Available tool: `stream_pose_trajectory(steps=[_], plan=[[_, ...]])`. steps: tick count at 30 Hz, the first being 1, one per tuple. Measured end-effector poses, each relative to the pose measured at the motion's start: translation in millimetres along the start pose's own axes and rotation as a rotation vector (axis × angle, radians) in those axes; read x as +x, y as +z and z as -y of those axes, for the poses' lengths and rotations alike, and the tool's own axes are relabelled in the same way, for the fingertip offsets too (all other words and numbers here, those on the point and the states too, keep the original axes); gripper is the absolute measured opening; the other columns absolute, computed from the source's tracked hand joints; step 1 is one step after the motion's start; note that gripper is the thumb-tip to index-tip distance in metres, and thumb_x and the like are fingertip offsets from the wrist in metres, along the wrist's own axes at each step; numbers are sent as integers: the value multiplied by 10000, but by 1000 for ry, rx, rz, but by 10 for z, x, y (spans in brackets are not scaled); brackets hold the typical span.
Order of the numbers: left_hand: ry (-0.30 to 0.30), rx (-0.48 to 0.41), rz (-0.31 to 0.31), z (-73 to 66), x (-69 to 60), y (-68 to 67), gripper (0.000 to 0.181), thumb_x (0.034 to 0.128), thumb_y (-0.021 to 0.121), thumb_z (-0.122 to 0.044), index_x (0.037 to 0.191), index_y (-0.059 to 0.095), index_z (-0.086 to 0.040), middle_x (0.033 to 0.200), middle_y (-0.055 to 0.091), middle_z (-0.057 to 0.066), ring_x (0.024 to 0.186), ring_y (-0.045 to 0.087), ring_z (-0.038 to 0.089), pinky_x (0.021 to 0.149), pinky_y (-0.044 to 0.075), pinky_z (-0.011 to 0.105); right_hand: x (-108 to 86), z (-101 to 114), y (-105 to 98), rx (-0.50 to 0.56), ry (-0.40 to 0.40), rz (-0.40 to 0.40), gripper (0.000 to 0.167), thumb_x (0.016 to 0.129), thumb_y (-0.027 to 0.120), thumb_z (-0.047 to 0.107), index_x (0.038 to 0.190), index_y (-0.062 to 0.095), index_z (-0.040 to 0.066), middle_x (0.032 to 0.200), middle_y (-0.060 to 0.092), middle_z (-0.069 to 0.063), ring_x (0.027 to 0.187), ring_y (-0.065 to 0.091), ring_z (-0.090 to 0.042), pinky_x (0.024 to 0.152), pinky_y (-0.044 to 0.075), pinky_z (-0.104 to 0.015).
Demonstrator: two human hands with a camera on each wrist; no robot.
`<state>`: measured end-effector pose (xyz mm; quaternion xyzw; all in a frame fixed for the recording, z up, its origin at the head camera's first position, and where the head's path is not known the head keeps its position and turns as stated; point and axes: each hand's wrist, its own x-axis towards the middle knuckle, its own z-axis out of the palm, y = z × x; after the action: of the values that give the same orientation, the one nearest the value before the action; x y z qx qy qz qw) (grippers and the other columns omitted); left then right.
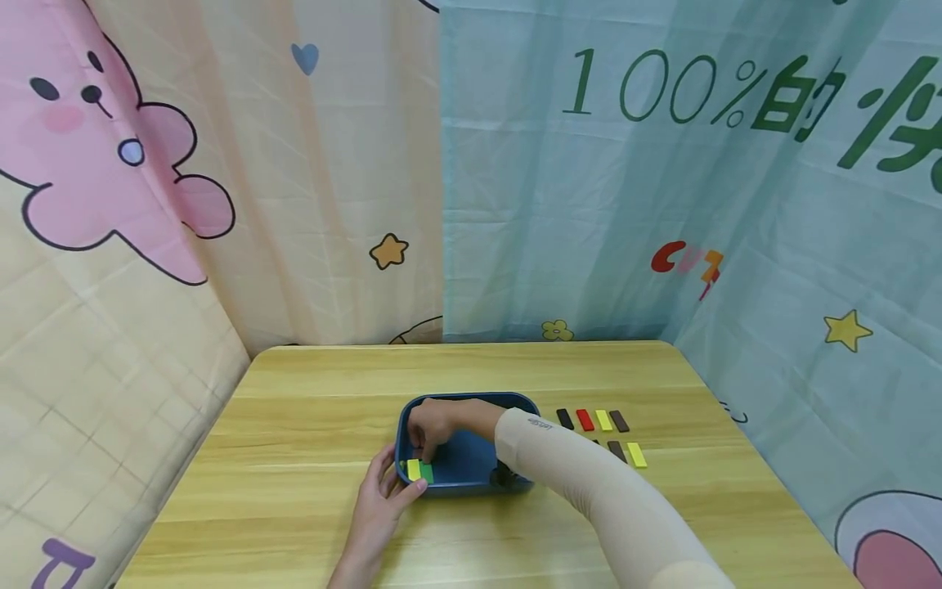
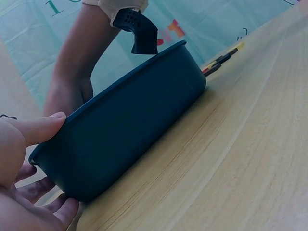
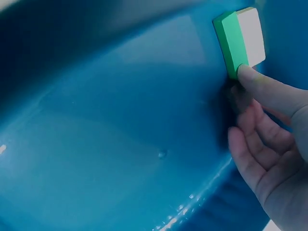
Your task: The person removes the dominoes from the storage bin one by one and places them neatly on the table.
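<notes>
A blue plastic bin point(image 1: 471, 490) stands on the wooden table. My left hand point(image 1: 378, 507) holds its near left corner, thumb on the rim and the other fingers against the outer wall. Inside, a yellow block point(image 1: 414, 469) and a green block point(image 1: 427, 472) stand side by side in the near left corner. My right hand point(image 1: 432, 427) reaches into the bin beside them. In the right wrist view its thumb touches the green block's end, and a dark brownish block point(image 3: 239, 98), partly in shadow, sits between thumb and fingers.
Right of the bin, flat blocks lie in two rows: a black block point(image 1: 564, 419), red block point(image 1: 585, 420), yellow block point(image 1: 603, 420) and brown block point(image 1: 619, 421) behind, more in front, partly behind the right sleeve point(image 1: 589, 483). Patterned curtains point(image 1: 552, 204) hang behind the table.
</notes>
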<state>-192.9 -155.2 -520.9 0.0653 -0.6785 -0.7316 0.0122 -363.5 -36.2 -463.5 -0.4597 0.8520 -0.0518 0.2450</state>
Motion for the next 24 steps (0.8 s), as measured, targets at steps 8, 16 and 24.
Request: stream_pose_trajectory(steps=[8,16,24], plan=[[8,-6,12,-15,-18,-10,845,933,777,-77,1605,268,-23,1633,270,249,1458,351,437,1142,417,470,-22,2,-65,-27,7,77,174,857,865,110,878,704,172,843,647,95,781,579,-71,668,488,-177],[12,-4,5,-12,-32,6,845,918,788,-81,1598,288,-30,1630,284,242,1457,346,446,1152,399,494,-168,-57,-230,61,20,210,146,889,821,59,874,708,150,882,660,62,773,582,-95,658,525,-209],[33,-16,-5,2,-20,6,841,913,781,-49,1593,288,-7,1619,294,257,1448,354,457,1155,397,494,-401,-99,-353,201,40,168,147,931,762,35,881,668,137,807,673,33,664,584,-96,601,525,-218]])
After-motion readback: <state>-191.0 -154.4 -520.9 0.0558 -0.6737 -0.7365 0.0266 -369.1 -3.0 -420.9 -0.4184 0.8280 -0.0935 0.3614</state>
